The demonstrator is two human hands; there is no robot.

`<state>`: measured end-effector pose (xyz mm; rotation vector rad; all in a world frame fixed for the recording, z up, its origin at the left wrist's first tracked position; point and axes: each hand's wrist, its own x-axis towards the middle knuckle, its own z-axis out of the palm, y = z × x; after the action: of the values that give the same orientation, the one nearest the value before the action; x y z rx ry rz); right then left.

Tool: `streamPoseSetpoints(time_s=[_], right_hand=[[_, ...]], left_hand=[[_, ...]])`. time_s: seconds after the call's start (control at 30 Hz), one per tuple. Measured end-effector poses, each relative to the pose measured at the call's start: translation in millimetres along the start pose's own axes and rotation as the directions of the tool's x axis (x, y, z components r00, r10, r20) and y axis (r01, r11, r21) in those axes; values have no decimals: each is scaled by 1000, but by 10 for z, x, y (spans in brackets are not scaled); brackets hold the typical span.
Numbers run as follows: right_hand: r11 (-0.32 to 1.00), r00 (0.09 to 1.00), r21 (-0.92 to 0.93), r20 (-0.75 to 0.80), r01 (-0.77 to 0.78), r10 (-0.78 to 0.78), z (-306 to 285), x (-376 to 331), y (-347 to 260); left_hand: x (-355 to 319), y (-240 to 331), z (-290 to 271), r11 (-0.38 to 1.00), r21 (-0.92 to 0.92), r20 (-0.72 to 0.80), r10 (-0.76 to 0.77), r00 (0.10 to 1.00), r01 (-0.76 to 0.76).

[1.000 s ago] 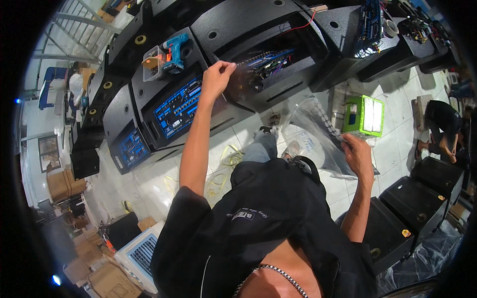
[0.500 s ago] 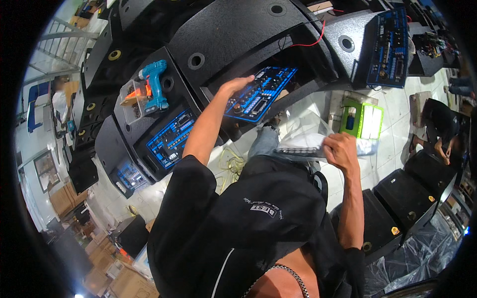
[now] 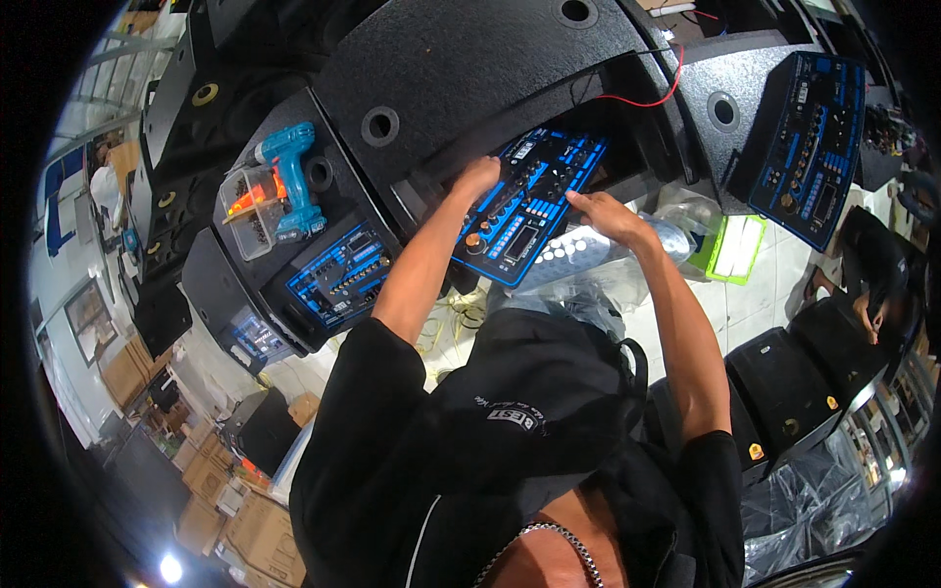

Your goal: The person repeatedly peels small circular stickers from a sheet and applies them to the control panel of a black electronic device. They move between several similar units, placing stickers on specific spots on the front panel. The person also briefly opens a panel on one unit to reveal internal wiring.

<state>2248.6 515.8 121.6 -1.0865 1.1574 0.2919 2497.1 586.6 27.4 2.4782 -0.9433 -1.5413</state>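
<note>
A black and blue amplifier control panel (image 3: pixel 534 201) with knobs and a small display lies tilted at the opening of a large black speaker cabinet (image 3: pixel 461 78). My left hand (image 3: pixel 478 176) grips its left edge, the fingertips partly hidden. On its right edge my right hand (image 3: pixel 610 218) is closed, thumb on top and the other fingers mostly out of sight below. Under the right hand, over my lap, a clear plastic bag (image 3: pixel 588 257) shows rows of pale round shapes. A red wire (image 3: pixel 647 102) runs out of the cabinet's opening.
To the left, a teal cordless drill (image 3: pixel 294 181) and a clear box of screws (image 3: pixel 245 220) rest on another cabinet. A second panel (image 3: pixel 804 147) leans at the right. A bright green box (image 3: pixel 733 247) stands on the tiled floor. Another person's hand (image 3: pixel 865 318) shows at far right.
My right hand has let go of the plastic bag and moved up-left onto the panel's right edge. The bag now lies over my lap. My left hand stays on the panel.
</note>
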Motion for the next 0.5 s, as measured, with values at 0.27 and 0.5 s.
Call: streamPoseSetpoints(time_s=[0.27, 0.5], right_hand=[[981, 989, 189, 126, 53, -78, -44, 287, 333], [967, 998, 252, 39, 44, -55, 97, -177, 207]], left_hand=[[-16, 46, -19, 995, 75, 3, 68, 998, -68], [-157, 42, -13, 998, -3, -39, 59, 997, -59]])
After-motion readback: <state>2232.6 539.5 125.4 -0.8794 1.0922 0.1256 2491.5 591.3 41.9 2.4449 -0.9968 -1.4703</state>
